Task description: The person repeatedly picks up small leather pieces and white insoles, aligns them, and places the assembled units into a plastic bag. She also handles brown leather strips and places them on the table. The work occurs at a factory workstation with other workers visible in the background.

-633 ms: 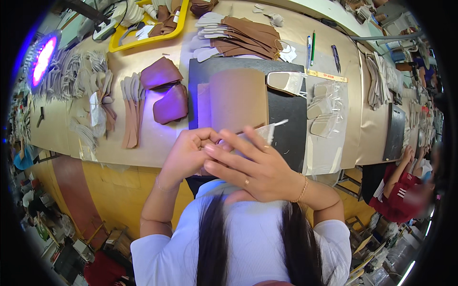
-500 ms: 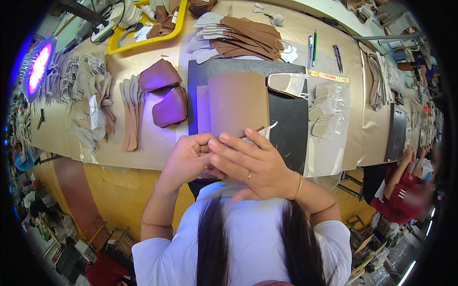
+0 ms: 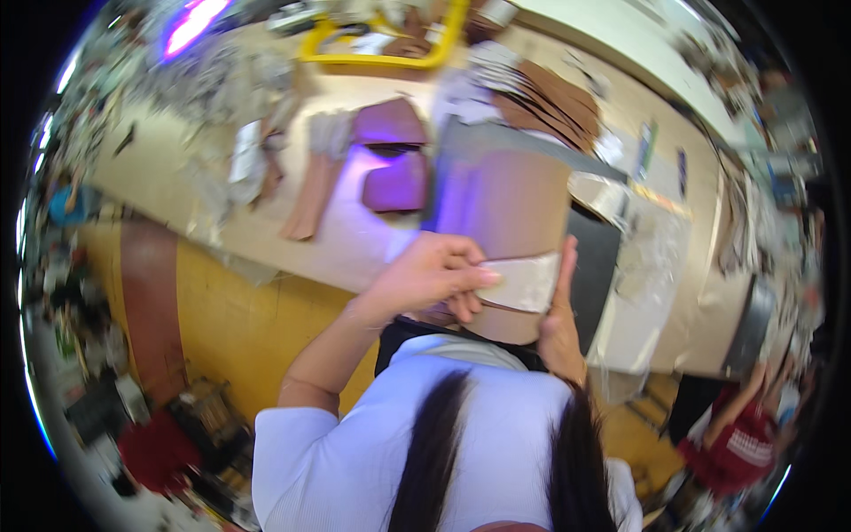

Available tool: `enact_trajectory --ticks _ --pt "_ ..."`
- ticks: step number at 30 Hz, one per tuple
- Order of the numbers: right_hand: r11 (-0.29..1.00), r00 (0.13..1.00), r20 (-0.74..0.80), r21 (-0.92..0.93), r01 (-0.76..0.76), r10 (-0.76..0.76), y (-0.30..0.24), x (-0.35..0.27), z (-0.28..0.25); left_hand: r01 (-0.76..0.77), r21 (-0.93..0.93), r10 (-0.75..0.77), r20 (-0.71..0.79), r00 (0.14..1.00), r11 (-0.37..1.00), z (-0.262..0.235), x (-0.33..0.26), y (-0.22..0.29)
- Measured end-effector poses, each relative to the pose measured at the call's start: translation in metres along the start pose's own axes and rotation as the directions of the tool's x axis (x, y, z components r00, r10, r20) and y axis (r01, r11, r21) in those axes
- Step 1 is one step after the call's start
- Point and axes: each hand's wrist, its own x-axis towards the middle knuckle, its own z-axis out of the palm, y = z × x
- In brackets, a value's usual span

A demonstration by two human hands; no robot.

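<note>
A curved brown form [image 3: 514,199] stands in front of me over a black mat [image 3: 594,253], its near end close to my body. Across its near part lies a pale whitish strip [image 3: 527,282] with a brown edge. At the strip's left end, my left hand [image 3: 443,277] pinches it between thumb and fingers. My right hand [image 3: 563,315] rests along the form's right side near the strip's other end, fingers stretched out and pointing away from me. Its palm side is partly hidden. A pale shaped piece [image 3: 598,193] lies just right of the form.
Left of the form sit two maroon curved pieces [image 3: 390,182] and a row of brown-and-grey strips [image 3: 315,173]. Behind are a fanned brown stack [image 3: 550,106] and a yellow tray [image 3: 377,60]. Pens [image 3: 647,146] lie at the far right. A person in red [image 3: 731,452] is at right.
The view has turned, shifting the table rightward and blurring it. My hands, close together before, are now apart at either end of the pale strip, which lies across the form.
</note>
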Motion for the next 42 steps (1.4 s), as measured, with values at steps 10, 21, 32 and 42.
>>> enact_trajectory --ticks 10,21,32,42 --pt "0.919 0.961 -0.197 0.379 -0.109 0.195 -0.062 0.027 -0.03 -0.536 0.351 0.522 0.142 0.841 0.768 0.018 -0.016 0.012" --pt "0.947 0.805 -0.512 0.263 -0.186 0.301 0.032 0.088 -0.095 0.448 0.806 0.922 -0.329 -0.204 0.387 -0.342 -0.007 0.007" --pt "0.679 0.833 -0.528 -0.673 -0.292 -0.165 0.057 0.092 -0.086 0.187 0.482 0.331 -0.79 0.517 0.856 -0.38 -0.012 0.021" --pt "0.808 0.848 -0.517 -0.546 -0.222 -0.117 0.015 0.076 -0.082 -0.261 0.213 0.334 -0.681 0.652 0.942 -0.338 -0.025 0.042"
